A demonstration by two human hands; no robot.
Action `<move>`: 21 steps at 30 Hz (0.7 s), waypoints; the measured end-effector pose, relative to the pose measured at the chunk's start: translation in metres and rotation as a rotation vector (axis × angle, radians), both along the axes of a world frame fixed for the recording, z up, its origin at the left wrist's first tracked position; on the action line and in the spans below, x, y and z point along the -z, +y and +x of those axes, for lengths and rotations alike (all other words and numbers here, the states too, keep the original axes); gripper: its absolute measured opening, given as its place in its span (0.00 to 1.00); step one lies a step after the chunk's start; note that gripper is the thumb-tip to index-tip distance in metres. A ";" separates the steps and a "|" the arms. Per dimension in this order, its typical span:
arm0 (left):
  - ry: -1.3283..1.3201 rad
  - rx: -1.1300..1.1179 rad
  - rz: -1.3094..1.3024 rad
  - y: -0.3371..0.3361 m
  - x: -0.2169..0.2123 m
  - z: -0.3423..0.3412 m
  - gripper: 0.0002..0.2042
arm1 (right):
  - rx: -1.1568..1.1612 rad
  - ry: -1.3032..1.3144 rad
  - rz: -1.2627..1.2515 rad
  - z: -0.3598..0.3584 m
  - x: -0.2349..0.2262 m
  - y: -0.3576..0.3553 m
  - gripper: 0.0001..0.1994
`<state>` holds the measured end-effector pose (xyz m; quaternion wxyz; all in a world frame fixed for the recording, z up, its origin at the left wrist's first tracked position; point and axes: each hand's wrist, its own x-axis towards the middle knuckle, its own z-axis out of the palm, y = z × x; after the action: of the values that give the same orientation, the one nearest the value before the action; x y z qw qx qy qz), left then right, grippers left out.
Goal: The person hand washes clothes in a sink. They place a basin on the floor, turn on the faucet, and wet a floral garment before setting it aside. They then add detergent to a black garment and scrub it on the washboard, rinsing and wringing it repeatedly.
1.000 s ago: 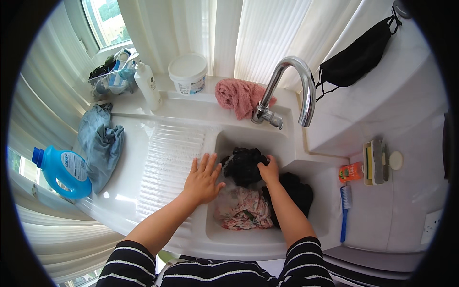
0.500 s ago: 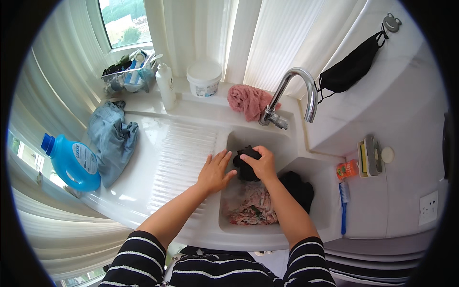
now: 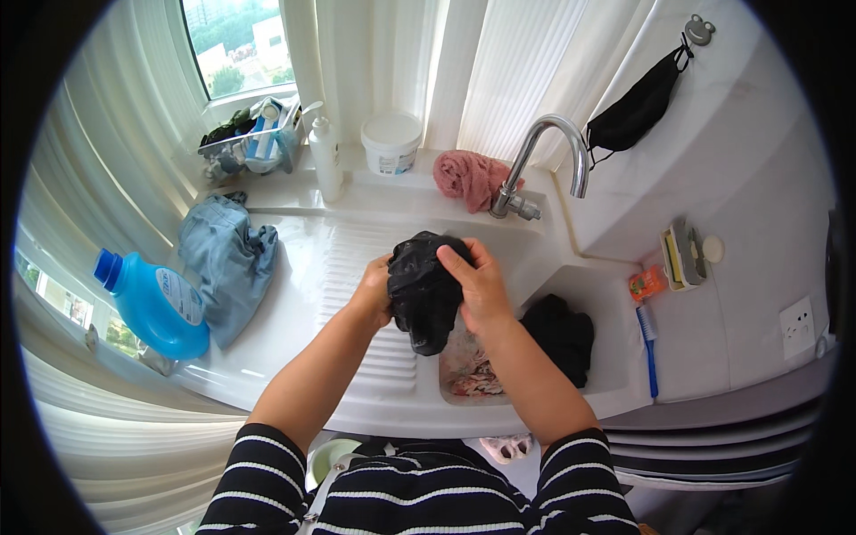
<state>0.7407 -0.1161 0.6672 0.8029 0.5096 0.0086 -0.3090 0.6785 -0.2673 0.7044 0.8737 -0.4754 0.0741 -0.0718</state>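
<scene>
A wet, bunched black cloth (image 3: 423,294) is held up between both my hands, over the left edge of the sink basin. My left hand (image 3: 374,290) grips its left side, the fingers mostly hidden behind it. On the right side my right hand (image 3: 479,283) is closed on it, thumb lying across the front. Below, in the basin (image 3: 499,259), lies a reddish-white patterned cloth (image 3: 477,373), partly covered from view by my right forearm. Another black cloth (image 3: 562,334) rests in the right part of the sink. The ribbed washboard (image 3: 357,236) is just left of the basin.
A chrome faucet (image 3: 578,156) arches over the back, beside a pink towel (image 3: 465,176). Behind stand a white tub (image 3: 390,143) and pump bottle (image 3: 326,160). At left are blue-grey clothing (image 3: 227,259) and a blue detergent bottle (image 3: 156,303). A blue brush (image 3: 648,350) lies right.
The black cloth has been lifted out of the basin and spread larger. My left hand, open and empty before, now grips it too. The view has shifted slightly.
</scene>
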 end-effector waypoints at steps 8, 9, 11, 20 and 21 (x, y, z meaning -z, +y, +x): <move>-1.135 -0.078 1.195 0.046 0.067 -0.033 0.17 | 0.175 -0.263 -1.342 -0.033 0.117 0.030 0.30; -1.241 -0.116 1.320 0.043 0.061 -0.050 0.18 | 0.147 -0.300 -1.411 -0.038 0.115 0.036 0.36; -1.388 -0.133 1.163 0.045 0.081 -0.044 0.18 | 0.046 -0.239 -1.673 -0.037 0.119 0.044 0.36; -1.126 -0.297 0.889 0.024 0.061 0.012 0.13 | 0.108 -0.331 -1.186 0.030 0.102 0.022 0.15; -1.109 -0.272 0.825 0.034 0.060 0.000 0.15 | 0.012 -0.338 -1.103 0.015 0.088 0.023 0.13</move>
<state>0.7405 -0.0824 0.6073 0.4615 0.8493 -0.2220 0.1279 0.6934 -0.2445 0.6162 0.4959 -0.8422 -0.1123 -0.1796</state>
